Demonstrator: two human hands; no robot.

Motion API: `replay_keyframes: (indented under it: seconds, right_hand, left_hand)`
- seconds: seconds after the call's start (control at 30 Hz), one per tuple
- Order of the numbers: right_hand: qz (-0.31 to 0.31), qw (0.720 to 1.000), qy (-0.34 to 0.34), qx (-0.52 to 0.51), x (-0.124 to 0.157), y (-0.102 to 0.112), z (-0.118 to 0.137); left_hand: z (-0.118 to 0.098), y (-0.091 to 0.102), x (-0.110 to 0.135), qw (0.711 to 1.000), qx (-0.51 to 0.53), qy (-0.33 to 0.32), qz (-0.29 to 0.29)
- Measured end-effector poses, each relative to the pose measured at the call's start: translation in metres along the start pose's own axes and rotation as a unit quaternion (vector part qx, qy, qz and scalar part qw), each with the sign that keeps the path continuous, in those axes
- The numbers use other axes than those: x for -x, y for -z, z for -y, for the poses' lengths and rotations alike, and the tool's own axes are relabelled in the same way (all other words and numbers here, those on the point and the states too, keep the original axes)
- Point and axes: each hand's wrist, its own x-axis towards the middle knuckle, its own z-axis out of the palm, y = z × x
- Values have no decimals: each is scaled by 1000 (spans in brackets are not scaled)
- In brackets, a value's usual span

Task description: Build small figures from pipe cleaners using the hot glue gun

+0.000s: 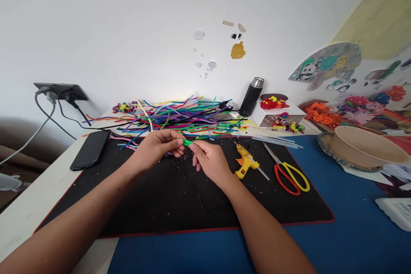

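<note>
Between my two hands is a short green pipe cleaner, held above the black mat. My left hand pinches its left end between thumb and fingers. The right end is gripped by my right hand, with the fingers curled in. How the green piece is bent is partly hidden by my fingertips. Just behind my hands lies a heap of many-coloured pipe cleaners. To the right of my right hand a yellow glue gun rests on the mat, and beyond it are scissors with red and yellow handles.
A black phone lies at the mat's left edge. Behind the mat stand a dark flask and a white box bearing small figures. Clear glue sticks lie near it. At right is a wide beige bowl.
</note>
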Motion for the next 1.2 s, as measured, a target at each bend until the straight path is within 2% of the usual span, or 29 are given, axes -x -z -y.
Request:
replay_keyframes:
  seconds: [0.13,0.3,0.5,0.67,0.83,1.2]
  right_hand:
    - [10,1000,-7,-11,0,0,-1]
    - [33,995,-46,-85,-1,-4,-7]
    - [61,967,-113,-219,-5,-8,-9]
    - [87,956,-133,-245,-6,-8,-7]
    - [100,960,-137,-223,-5,-7,-8]
    - [117,960,-140,-210,-5,-10,-10]
  left_hand:
    - [-2,4,0,998,-42,-30,19]
    - [1,0,3,988,-122,-98,5]
    - [1,1,8,929,-301,-214,7]
    - [-2,9,8,873,-394,-286,36]
    - [0,17,6,847,-434,-300,69]
    - [-3,16,5,862,-425,-265,83]
